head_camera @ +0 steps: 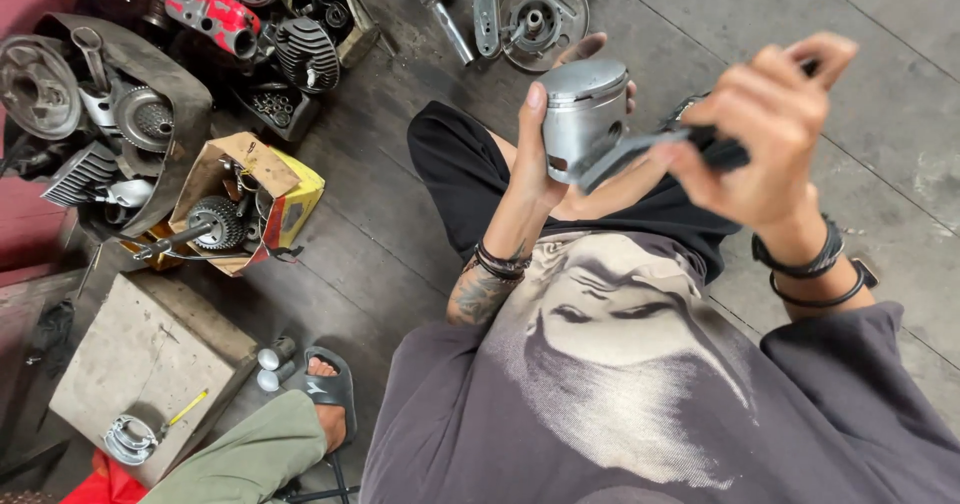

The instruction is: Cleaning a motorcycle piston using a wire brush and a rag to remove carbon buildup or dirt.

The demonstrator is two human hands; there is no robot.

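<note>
**Piston held up in one hand, a flat tool laid against it with the other**

The left hand [545, 159] is closed round a grey metal piston [583, 114], thumb up the near side and fingers wrapped behind, so the piston stands upright with its domed crown on top, held up in front of the chest, above the lap. The right hand [765, 134] is curled shut on the dark handle of a flat tool [640, 154], whose grey blade reaches left and touches the piston's lower skirt — whether it is a file or a scraper cannot be told from here.

The piston looks like cast metal: stiff, fairly solid for its size, with a smooth, probably slick outer wall. A full wrap round the skirt, as now, seems the safest hold; pinching near the crown would likely let it twist. A fall to the concrete floor [880, 54] could dent the skirt, and the wall would probably scratch easily under a hard blade.

To the left on the floor sits an open cardboard box [285, 189] with gears and a shaft in it, and farther left a heap of engine parts [110, 114] — finned cylinders, covers. A round plate with a hub [540, 19] lies at the far side. Near left, a grey block [130, 364] carries a small metal ring part, and another person's sandalled foot [328, 384] rests beside it.
</note>
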